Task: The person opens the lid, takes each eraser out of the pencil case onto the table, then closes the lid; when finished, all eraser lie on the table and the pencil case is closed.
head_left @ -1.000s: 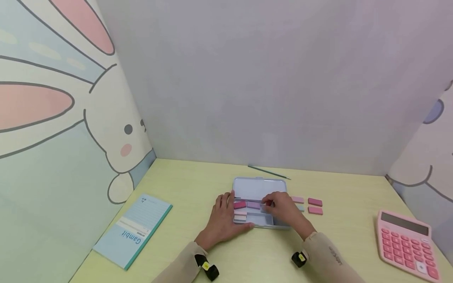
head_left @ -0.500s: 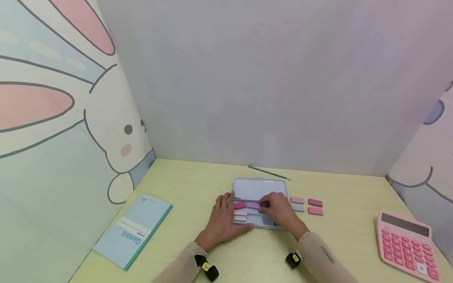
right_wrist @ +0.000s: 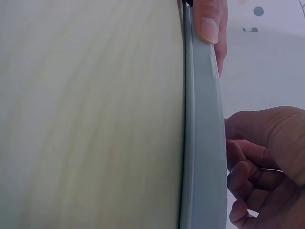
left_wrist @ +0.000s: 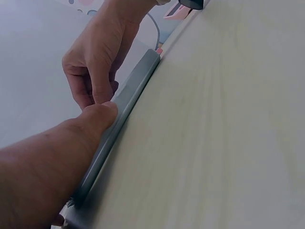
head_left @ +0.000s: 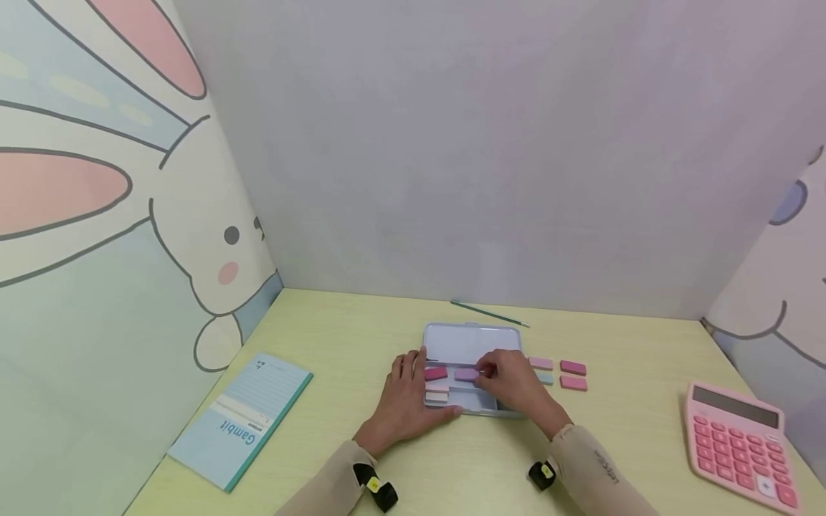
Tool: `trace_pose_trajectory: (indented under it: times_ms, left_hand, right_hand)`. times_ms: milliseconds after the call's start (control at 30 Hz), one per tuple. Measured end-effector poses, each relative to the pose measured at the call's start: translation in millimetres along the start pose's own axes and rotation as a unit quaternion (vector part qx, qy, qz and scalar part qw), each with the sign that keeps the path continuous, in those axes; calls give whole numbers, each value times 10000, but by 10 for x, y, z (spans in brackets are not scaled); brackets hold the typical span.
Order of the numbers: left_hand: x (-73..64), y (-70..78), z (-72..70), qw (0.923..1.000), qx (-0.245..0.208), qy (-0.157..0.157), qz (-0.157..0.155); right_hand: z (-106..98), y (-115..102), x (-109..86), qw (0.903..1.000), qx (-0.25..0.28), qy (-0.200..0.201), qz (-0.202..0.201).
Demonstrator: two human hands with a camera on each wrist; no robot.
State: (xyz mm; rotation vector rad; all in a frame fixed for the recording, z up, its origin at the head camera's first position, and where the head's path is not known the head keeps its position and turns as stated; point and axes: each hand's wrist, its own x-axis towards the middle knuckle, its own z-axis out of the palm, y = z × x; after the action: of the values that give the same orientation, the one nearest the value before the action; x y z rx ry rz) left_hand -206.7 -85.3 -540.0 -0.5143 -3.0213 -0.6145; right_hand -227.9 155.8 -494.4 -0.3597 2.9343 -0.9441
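Note:
A pale blue pencil case (head_left: 473,345) lies with its lid laid back in the head view. In its divided tray are a magenta rectangular block (head_left: 435,373), a purple rectangular block (head_left: 466,374) and pale blocks (head_left: 437,393). My right hand (head_left: 513,380) pinches the right end of the purple block, its fingertips partly hiding it. My left hand (head_left: 408,398) rests at the case's left side, fingers extended and thumb along the front edge. The left wrist view shows the thumb (left_wrist: 102,114) against the case's front; in the right wrist view my right hand's fingers (right_wrist: 240,176) are curled behind the case wall.
Right of the case lie loose blocks, including a pink block (head_left: 540,363), a magenta block (head_left: 573,368) and a partly hidden light blue block (head_left: 545,378). A pencil (head_left: 488,313) lies behind. A notebook (head_left: 241,419) is at left, a pink calculator (head_left: 742,448) at right.
My right hand shifts left to the purple block, then slightly right. The purple block slides right, widening its gap from the magenta block. My left hand stays in place.

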Motion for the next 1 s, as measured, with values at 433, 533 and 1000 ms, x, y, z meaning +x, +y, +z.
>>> trace_pose_trajectory:
  times_ms: [433, 533, 1000]
  left_hand:
    - [9, -13, 5, 9999, -131, 32, -18]
    - [10, -15, 22, 9999, -147, 54, 3]
    - [10, -5, 5, 9999, -131, 49, 10]
  right_hand:
    - [-348, 365, -331, 9992, 284, 275, 5]
    - [-438, 484, -424, 9985, 245, 483, -41]
    - [-666, 888, -730, 9968, 48, 803, -43]
